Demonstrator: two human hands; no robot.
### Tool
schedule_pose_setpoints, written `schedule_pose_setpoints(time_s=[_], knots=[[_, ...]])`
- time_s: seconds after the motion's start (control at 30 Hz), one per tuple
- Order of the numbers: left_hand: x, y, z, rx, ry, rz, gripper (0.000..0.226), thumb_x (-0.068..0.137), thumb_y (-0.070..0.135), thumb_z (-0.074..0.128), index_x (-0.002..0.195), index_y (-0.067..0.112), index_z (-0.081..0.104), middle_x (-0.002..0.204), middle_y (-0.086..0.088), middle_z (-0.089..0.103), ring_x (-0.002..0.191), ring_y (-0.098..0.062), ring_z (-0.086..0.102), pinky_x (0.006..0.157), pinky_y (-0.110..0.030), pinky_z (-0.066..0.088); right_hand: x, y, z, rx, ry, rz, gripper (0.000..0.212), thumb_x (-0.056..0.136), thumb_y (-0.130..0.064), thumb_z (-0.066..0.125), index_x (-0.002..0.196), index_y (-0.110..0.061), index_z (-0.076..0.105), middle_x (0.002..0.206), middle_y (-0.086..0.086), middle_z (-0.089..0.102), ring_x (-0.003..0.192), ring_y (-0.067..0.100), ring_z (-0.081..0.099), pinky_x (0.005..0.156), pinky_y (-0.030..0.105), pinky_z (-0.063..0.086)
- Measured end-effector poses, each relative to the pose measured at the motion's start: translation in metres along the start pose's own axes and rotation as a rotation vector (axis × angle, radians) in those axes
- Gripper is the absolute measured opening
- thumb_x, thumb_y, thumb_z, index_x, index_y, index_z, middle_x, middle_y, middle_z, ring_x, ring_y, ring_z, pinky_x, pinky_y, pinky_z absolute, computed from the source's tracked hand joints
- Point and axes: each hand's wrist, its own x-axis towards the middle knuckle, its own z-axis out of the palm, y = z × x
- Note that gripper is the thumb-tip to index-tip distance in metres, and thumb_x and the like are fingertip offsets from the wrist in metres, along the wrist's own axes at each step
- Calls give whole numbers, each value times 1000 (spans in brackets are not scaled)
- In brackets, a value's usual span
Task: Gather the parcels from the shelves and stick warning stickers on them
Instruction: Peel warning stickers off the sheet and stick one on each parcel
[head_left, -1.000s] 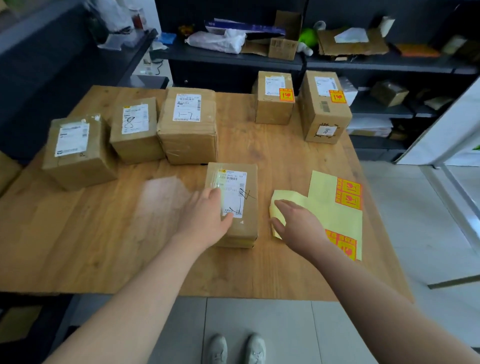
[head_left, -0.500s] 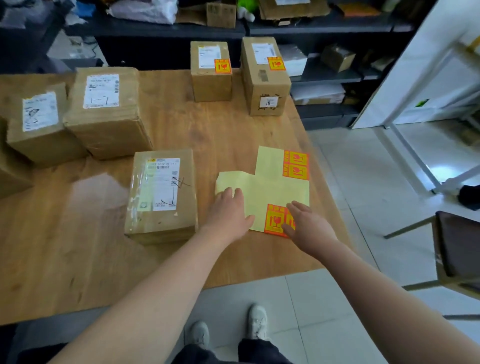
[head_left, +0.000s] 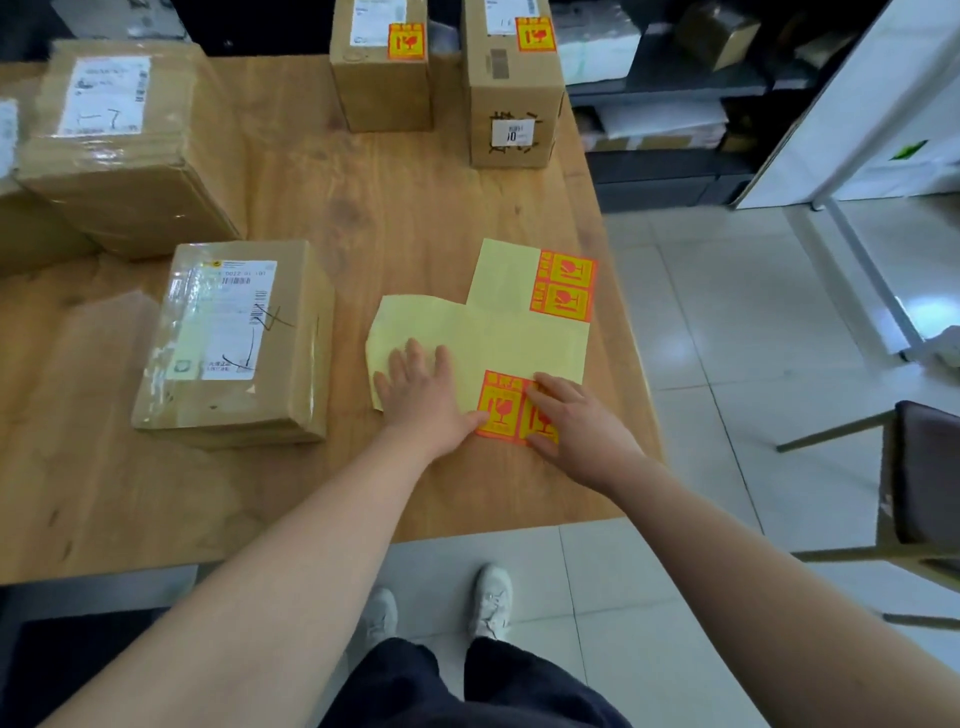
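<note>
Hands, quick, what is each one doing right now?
Left hand: open, pressing flat on the yellow sticker sheet.
Right hand: open, touching the orange warning stickers.

Yellow backing sheet (head_left: 483, 338); orange-yellow stickers (head_left: 563, 285); brown parcels (head_left: 234, 338).

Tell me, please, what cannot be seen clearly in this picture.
All in the head view.
The right sticker of the near pair: mostly covered by the right hand.
The leftmost parcel: cut off by the left edge.
The nearest parcel's label: print too small to read.
</note>
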Motion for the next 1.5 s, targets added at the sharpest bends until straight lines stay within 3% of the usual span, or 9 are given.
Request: schedule_pose_setpoints(time_s=[0.1, 0.23, 0.37, 0.47, 0.67, 0.93, 1.13, 1.27, 1.5], knots=[[-3, 1, 3, -113, 20, -45, 103, 80, 58, 64, 152, 13, 6, 160, -17, 1, 147, -32, 2, 117, -51, 15, 0, 5, 1, 32, 14, -26, 64, 94, -39, 53, 150, -21, 28, 157, -3, 23, 142, 18, 23, 113, 33, 27], [-16, 2, 9, -320, 152, 70, 83, 83, 31, 72, 148, 10, 26, 153, -7, 33, 138, -24, 34, 111, -36, 31, -2, 1, 5, 52, 21, -69, 64, 94, -39, 53, 150, -20, 28, 157, -4, 23, 143, 16, 22, 115, 29, 21], [-25, -3, 14, -603, 187, -28, 30, 88, 16, 66, 117, 9, 63, 113, -8, 65, 97, -23, 63, 84, -33, 51, -1, -2, 6, 57, 21, -78, 62, 94, -39, 53, 149, -22, 30, 157, -4, 23, 142, 18, 24, 115, 32, 21], [-30, -3, 17, -1004, 83, -236, 18, 87, 13, 68, 95, -2, 64, 95, -10, 62, 70, -19, 64, 68, -42, 60, -1, -4, 3, 111, 44, -61, 52, 94, -35, 55, 143, -22, 43, 153, -3, 32, 137, 19, 33, 112, 32, 28], [-37, 2, 20, -1383, -16, -336, 8, 85, -1, 68, 91, 0, 63, 101, -16, 66, 89, -25, 68, 64, -29, 61, -2, -20, 9, 276, 189, -83, 17, 85, -31, 67, 97, -20, 73, 111, -4, 64, 106, 14, 56, 88, 26, 43], [-44, 5, 20, -1457, -74, -322, 3, 93, 7, 59, 93, 7, 56, 82, -11, 69, 59, -16, 69, 61, -28, 59, -5, -27, 18, 440, 189, -25, 12, 84, -30, 69, 89, -20, 74, 97, -7, 66, 94, 10, 57, 83, 29, 47], [-46, 1, 21, -1493, -105, -274, 15, 88, 0, 64, 102, 1, 59, 86, -10, 69, 74, -19, 68, 62, -24, 59, -6, -29, 18, 554, 181, 44, 13, 80, -31, 73, 87, -20, 73, 94, -6, 69, 87, 10, 61, 81, 35, 51], [-49, 3, 22, -1510, -97, -268, 5, 90, 4, 63, 92, 6, 59, 84, -12, 69, 66, -17, 69, 60, -25, 59, -9, -32, 16, 568, 175, 56, 15, 80, -32, 73, 89, -20, 74, 94, -8, 70, 87, 8, 62, 81, 32, 52], [-50, 4, 23, -1448, -120, -221, 12, 93, 6, 59, 104, 2, 57, 83, -10, 70, 63, -12, 69, 60, -23, 58, -9, -32, 16, 596, 160, 76, 14, 80, -27, 74, 87, -15, 76, 94, -5, 71, 96, 10, 62, 81, 27, 49]])
